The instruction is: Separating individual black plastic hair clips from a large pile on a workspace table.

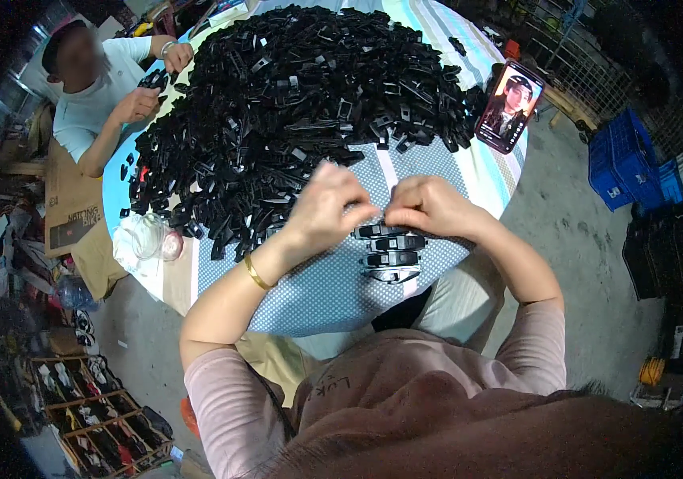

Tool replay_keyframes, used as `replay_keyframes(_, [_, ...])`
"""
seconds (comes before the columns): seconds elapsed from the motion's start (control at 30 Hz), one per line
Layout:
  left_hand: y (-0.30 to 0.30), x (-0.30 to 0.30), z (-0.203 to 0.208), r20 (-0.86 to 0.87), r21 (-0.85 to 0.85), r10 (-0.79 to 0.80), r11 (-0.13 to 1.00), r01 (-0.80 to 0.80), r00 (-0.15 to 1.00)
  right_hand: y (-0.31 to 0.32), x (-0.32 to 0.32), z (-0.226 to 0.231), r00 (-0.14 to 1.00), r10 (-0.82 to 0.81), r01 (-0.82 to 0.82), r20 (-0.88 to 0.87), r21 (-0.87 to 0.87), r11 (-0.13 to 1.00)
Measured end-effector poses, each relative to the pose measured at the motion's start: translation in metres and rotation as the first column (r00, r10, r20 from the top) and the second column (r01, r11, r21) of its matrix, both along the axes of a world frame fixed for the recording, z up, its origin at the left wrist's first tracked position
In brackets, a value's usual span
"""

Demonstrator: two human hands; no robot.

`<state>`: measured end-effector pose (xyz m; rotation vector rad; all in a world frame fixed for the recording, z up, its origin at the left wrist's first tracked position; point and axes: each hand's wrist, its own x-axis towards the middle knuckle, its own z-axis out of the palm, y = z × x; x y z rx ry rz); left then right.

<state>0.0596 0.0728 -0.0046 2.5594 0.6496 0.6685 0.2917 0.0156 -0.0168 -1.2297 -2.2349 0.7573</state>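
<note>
Bare and curled inward, the left hand [329, 201] and the right hand [429, 207] sit close together near the centre of the frame, a narrow gap between their fingertips; whether either pinches anything, I cannot tell. Just below them, on a blue-grey dotted tablecloth [309, 287], lies a short row of oblong black plastic pieces with glossy grey glints [393, 259], set side by side. Its upper end reaches close under the fingers, contact unclear.

Each piece looks light and stiff, probably smooth enough to slide, with thin parts that could snap if bent. The row might fan apart if lifted by one piece; pressing from its upper and lower ends seems the safer hold, while a single piece would suit a pinch across its middle.

A broad heap of loose black plastic pieces [301, 96] fills the upper centre. A phone with a lit screen [512, 108] stands at upper right.
</note>
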Motion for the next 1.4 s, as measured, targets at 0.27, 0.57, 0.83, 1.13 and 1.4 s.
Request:
replay_keyframes(0.27, [0.037, -0.013, -0.010, -0.063, 0.410, 0.354, 0.862, -0.299, 0.933, 0.070, -0.035, -0.004, 0.972, -0.220, 0.133, 0.077, 0.591, 0.795])
replay_keyframes(0.57, [0.024, -0.011, 0.004, 0.119, 0.405, 0.372, 0.829, -0.387, 0.921, 0.072, -0.019, -0.008, 0.952, -0.254, 0.126, 0.172, 0.537, 0.834])
replay_keyframes(0.83, [-0.009, 0.007, -0.015, 0.172, -0.620, 0.240, 0.780, -0.085, 0.955, 0.067, 0.003, 0.005, 0.943, -0.212, 0.101, 0.256, 0.388, 0.916])
replay_keyframes(1.13, [-0.010, 0.006, -0.026, 0.194, -0.015, 0.103, 0.995, -0.102, 0.976, 0.030, 0.004, 0.017, 0.979, 0.099, -0.101, -0.177, -0.006, 0.995])
replay_keyframes(1.4, [-0.017, 0.006, -0.025, 0.175, 0.044, 0.085, 0.995, -0.094, 0.981, 0.001, 0.008, -0.002, 0.966, -0.248, 0.248, 0.072, 0.003, 0.969])
